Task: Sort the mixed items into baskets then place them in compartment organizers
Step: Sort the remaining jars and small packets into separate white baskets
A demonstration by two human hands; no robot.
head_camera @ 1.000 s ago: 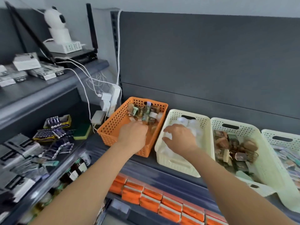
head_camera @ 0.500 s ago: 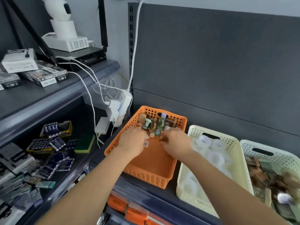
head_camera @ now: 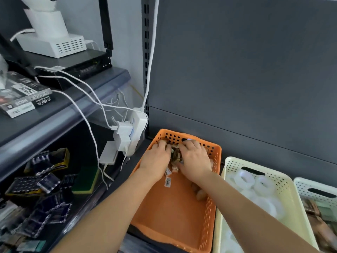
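Note:
An orange perforated basket (head_camera: 182, 216) sits on the dark shelf, mostly bare inside. A cluster of small bottles (head_camera: 175, 154) lies at its far end, with a few labelled ones (head_camera: 167, 181) loose nearer me. Both hands are inside the basket at that far end. My left hand (head_camera: 156, 159) curls over the bottles from the left. My right hand (head_camera: 194, 161) covers them from the right. The fingers of both close around the cluster, hiding most of it.
A cream basket (head_camera: 284, 183) of white rings stands right of the orange one, then another basket (head_camera: 317, 190) with brown items. A white power strip (head_camera: 135, 130) with cables hangs left of the orange basket. Battery packs (head_camera: 42, 181) fill the lower left shelf.
My right hand left the cream basket and joined my left hand in the orange basket. Both hands have pushed farther back onto the bottles, and the view has shifted closer and left.

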